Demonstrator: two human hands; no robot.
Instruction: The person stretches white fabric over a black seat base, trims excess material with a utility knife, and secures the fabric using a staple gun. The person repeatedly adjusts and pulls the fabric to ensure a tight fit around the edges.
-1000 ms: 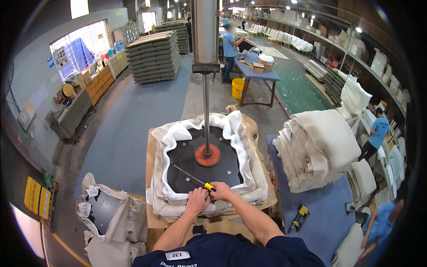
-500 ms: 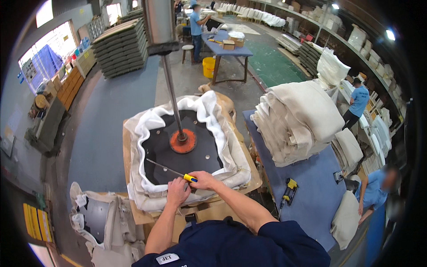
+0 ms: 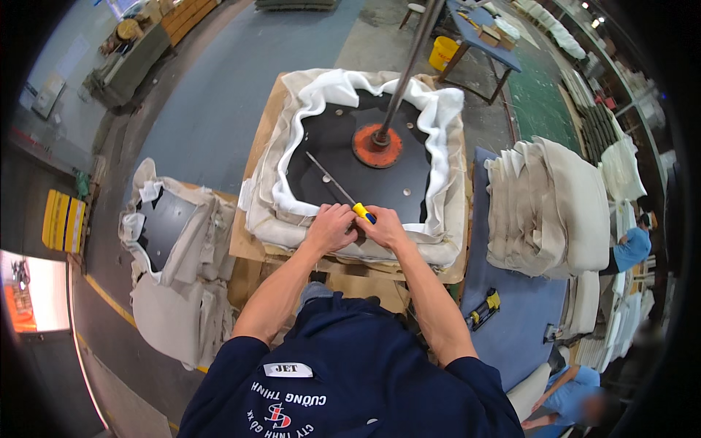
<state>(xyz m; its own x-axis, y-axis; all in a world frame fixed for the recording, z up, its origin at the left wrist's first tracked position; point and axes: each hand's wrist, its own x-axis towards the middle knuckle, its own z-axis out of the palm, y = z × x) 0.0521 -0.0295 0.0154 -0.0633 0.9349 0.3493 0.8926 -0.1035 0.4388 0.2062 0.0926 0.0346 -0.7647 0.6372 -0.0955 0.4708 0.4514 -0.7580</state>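
Observation:
A square seat cushion lies upside down, with a black base board (image 3: 314, 171) framed by wavy white padding (image 3: 288, 196) and beige fabric (image 3: 274, 228). An orange round press foot (image 3: 377, 146) on a steel rod bears down on the board. My right hand (image 3: 382, 228) is closed around a screwdriver (image 3: 364, 212) with a yellow and blue handle; its long shaft points to the far left across the board. Beside it, my left hand (image 3: 332, 228) has curled fingers gripping the fabric at the cushion's near edge. The fingertips of both hands are partly hidden.
A wooden board (image 3: 257, 171) lies under the cushion. On the right, a blue table (image 3: 522, 306) bears a stack of beige covers (image 3: 544, 212) and a yellow-black power tool (image 3: 484, 309). More cushions (image 3: 171, 306) are piled at left. Co-workers in light blue shirts (image 3: 632, 248) are at right.
The view has tilted down, so the cushion appears higher and further right. My hands stay at its near edge, now slightly further apart, with the screwdriver still in the right.

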